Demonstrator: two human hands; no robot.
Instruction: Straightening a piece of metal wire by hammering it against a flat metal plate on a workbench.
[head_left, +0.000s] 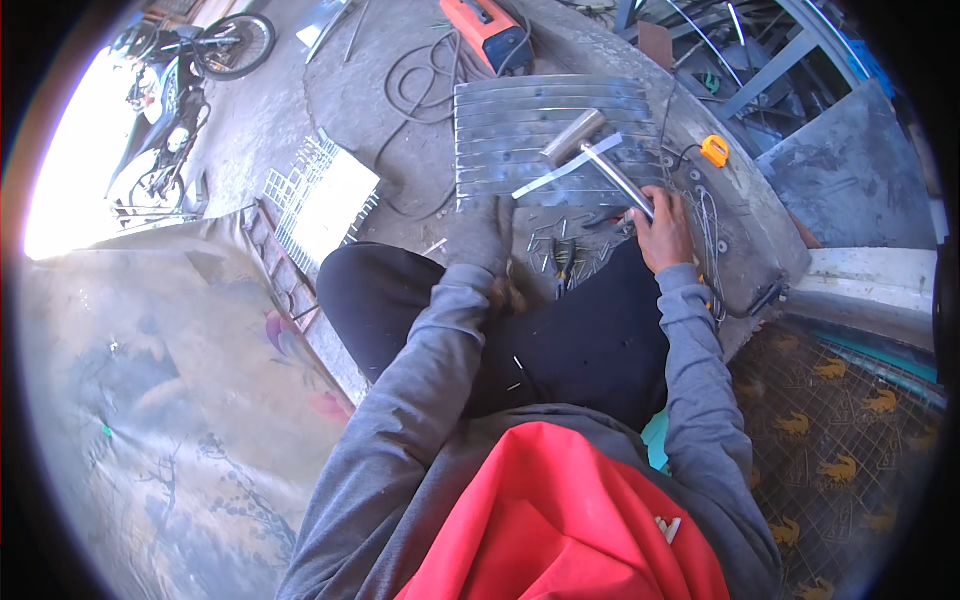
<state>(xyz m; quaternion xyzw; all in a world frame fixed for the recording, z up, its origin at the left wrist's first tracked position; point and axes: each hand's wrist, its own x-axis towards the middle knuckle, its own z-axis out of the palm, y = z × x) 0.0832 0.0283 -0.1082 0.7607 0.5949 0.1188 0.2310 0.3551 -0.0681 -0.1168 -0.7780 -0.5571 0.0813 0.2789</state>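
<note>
My right hand (665,232) is closed round the lower end of a hammer's metal handle. The hammer (615,172) points up and left, its thick silver head over a slatted metal panel (490,130). A short, bright flat metal strip (540,182) lies slantwise across the slats, passing by the handle. At the panel's near left corner is my left hand (478,238) in a dark grey glove; its fingers blend together, so their grip is unclear. Between my knees, pliers (566,268) with dark handles lie among several small metal rods (545,250).
An orange tape measure (714,151) lies right of the panel. Behind stands an orange machine (487,35) with a coiled cable (415,85). A white sheet on a metal grid (325,195) is at left, a motorcycle (175,110) beyond. Metal frames (770,75) fill the far right.
</note>
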